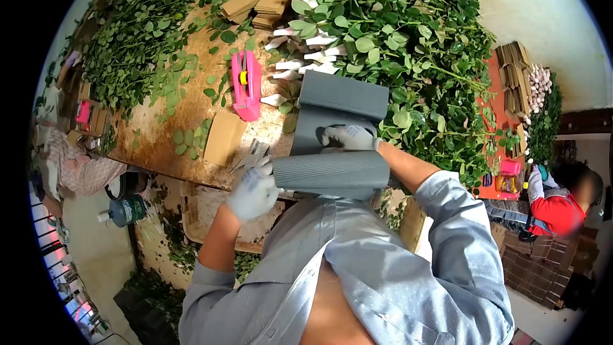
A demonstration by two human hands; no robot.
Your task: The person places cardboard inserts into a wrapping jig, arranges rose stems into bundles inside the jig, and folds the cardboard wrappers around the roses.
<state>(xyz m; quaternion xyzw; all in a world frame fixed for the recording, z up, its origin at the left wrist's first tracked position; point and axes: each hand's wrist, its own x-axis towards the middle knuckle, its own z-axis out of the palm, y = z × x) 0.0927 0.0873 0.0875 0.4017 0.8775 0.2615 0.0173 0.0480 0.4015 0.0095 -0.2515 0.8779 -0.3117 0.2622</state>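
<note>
A dark grey ribbed mat (332, 174) lies at the table's front edge before my body, its near part curled into a roll and its far end folded over. At the roll's left end, my gloved left hand (253, 193) has its fingers closed about the edge. Just beyond those fingers is a small metal object (254, 151), whose kind I cannot make out. My gloved right hand (350, 137) rests on the mat between roll and fold, fingers reaching left and slightly bent. Nearby are a piece of brown cardboard (225, 138) and a pink tape dispenser (246, 86).
Leafy stems with white-covered tips (408, 45) pile up beyond the mat. More greenery (137, 45) covers the table's far left. Folded cardboard pieces (271, 0) stand at the back. A person in red (554, 207) is at the right; a checked sleeve (83, 160) shows left.
</note>
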